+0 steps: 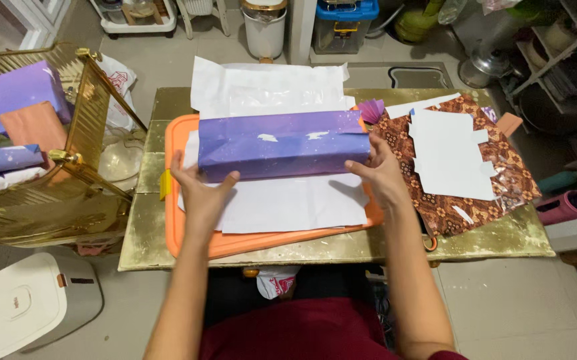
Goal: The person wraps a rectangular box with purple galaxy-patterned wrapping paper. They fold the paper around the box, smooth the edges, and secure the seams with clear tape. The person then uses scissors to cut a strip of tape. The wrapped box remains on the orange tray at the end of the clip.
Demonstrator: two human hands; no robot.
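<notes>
Setting: cluttered tiled room, low gold-topped table [148,253] seen from above, person seated at its near edge.
Work surface: orange tray [188,243] on the table, white paper sheets [288,207] spread over it, more white paper [268,87] at the far side.
Main item: long box wrapped in purple paper [282,143], lying lengthwise across the tray on the white sheets.
Left hand [202,193]: open, fingers spread, pressed flat against the box's left end and near face; grips nothing.
Right hand [382,173]: open too, palm and fingers cupped on the right end where the paper is folded in.
Done so far: long faces look fully covered, seam along the top closed, small pale tape bits visible on it.
Left to do: judging by hand placement, the ends are being folded or pressed down; can't tell if either end is taped.
Right of tray: brown patterned paper [515,180] with white offcuts [445,153] on top, small purple scrap [372,110] at the box's far right corner.
Left of table: gold wire rack [95,113] holding other wrapped parcels [25,87], purple and peach.
Floor: white bin [28,307] near left.
</notes>
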